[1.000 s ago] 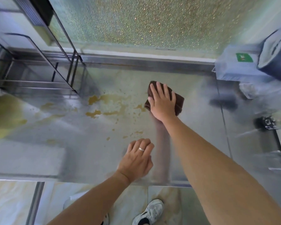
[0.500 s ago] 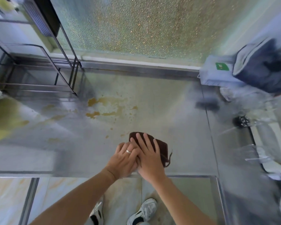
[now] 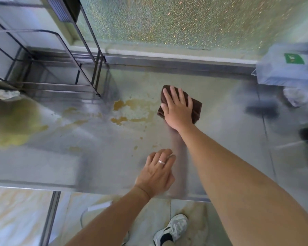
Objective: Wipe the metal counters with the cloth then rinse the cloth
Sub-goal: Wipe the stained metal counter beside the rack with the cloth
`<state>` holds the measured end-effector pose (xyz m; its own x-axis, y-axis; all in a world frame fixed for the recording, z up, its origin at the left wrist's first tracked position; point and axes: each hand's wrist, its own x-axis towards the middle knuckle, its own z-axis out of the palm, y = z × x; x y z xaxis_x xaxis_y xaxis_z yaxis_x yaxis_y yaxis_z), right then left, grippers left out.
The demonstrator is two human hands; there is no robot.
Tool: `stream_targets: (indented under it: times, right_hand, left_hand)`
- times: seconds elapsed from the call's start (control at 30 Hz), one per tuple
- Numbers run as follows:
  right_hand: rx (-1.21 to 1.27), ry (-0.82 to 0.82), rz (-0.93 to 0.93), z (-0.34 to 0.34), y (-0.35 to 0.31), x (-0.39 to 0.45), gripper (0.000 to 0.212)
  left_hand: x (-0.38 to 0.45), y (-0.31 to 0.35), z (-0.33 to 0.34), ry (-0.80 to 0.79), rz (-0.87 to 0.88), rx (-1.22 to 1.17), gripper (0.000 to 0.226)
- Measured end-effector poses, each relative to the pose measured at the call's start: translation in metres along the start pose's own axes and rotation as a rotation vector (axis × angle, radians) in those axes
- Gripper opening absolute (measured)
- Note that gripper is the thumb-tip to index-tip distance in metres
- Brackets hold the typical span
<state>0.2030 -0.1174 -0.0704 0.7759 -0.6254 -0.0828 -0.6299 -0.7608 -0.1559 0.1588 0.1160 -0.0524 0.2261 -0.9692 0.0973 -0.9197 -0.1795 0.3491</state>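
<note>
Half a second on, the right hand [image 3: 178, 108] has pushed the brown cloth [image 3: 196, 108] from the counter's near edge out to the yellow-brown spill [image 3: 132, 110]; palm flat, fingers spread, pressing it onto the metal counter [image 3: 220, 121]; left hand [image 3: 157, 174] — loosely curled, empty — rests near the front edge, beside a wire rack [image 3: 60, 68].
</note>
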Motion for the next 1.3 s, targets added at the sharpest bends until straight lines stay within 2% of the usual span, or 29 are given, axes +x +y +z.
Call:
stream_targets:
  times: [0.1, 0.23, 0.3, 0.4, 0.6, 0.77, 0.87, 1.0, 1.17, 1.3]
  right_hand:
    - [0.011, -0.020, -0.064, -0.005, 0.001, -0.009, 0.060]
    - [0.015, -0.071, -0.314, -0.007, -0.005, -0.071, 0.062]
    - [0.024, -0.139, -0.467, -0.009, -0.005, -0.110, 0.062]
    - [0.026, -0.184, -0.543, -0.014, 0.000, -0.141, 0.061]
    - [0.014, -0.194, -0.415, -0.008, -0.007, -0.126, 0.062]
    - [0.025, -0.115, -0.180, -0.009, -0.015, -0.048, 0.062]
    - [0.045, -0.158, -0.142, -0.016, -0.014, 0.016, 0.061]
    - [0.034, -0.139, -0.109, -0.015, -0.014, 0.059, 0.059]
    - [0.030, -0.085, -0.078, -0.013, -0.039, 0.036, 0.061]
    - [0.077, -0.120, -0.292, -0.001, -0.060, -0.041, 0.062]
  left_hand:
    - [-0.005, -0.001, -0.003, -0.002, 0.133, 0.021, 0.043]
    - [-0.013, -0.005, -0.003, -0.223, 0.521, -0.017, 0.045]
    - [-0.016, -0.004, -0.003, -0.313, 0.594, -0.049, 0.050]
    - [-0.025, -0.011, -0.011, -0.303, 0.549, -0.054, 0.052]
    - [-0.022, -0.022, -0.012, -0.240, 0.422, -0.079, 0.055]
    - [-0.012, -0.026, -0.011, -0.168, 0.344, -0.167, 0.053]
    - [0.001, -0.030, -0.011, -0.061, 0.176, -0.152, 0.053]
    - [0.001, -0.026, -0.002, -0.012, 0.151, -0.147, 0.052]
    - [-0.002, -0.024, -0.004, -0.033, 0.159, -0.058, 0.046]
    - [-0.004, -0.024, -0.006, -0.104, 0.162, 0.060, 0.059]
